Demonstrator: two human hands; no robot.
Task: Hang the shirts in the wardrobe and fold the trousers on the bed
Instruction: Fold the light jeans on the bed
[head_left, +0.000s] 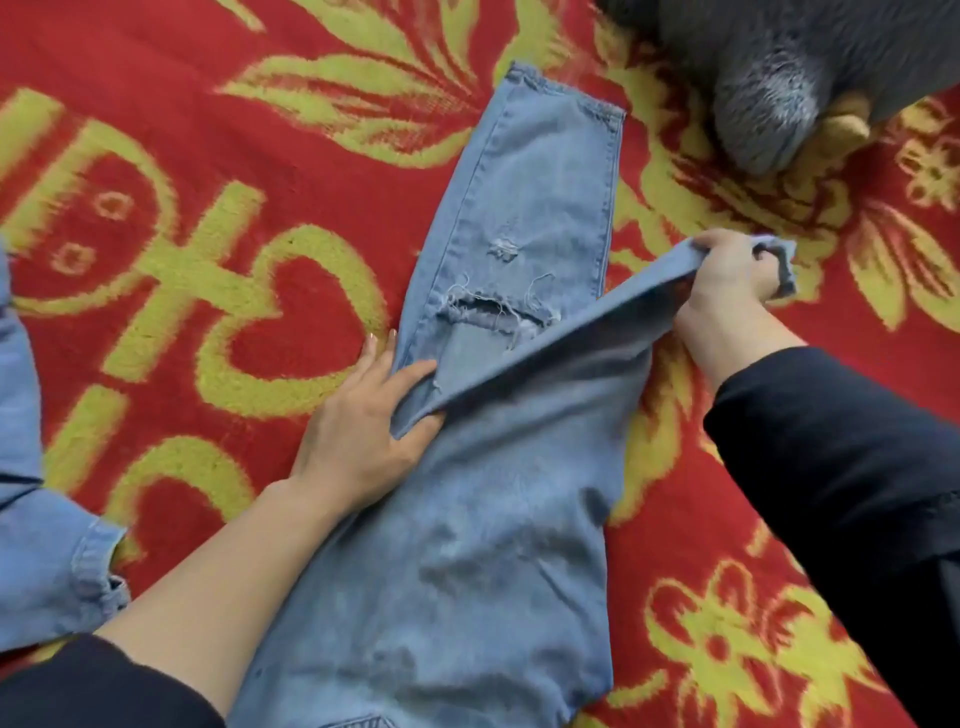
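Observation:
A pair of light blue ripped jeans (524, 208) lies lengthwise on the bed, on a red blanket with yellow patterns (208, 218). A folded edge of the denim is lifted off the rest and stretched between both hands. My left hand (363, 415) pinches the left end of that fold between thumb and fingers, near the ripped knee. My right hand (727, 275) grips the fold's right end, raised over the blanket beside the jeans. The cuffs point away from me.
Another light blue denim garment (47, 561) lies at the left edge. A grey plush toy (769, 78) with a tan part sits at the top right. The patterned blanket covers everything else in view.

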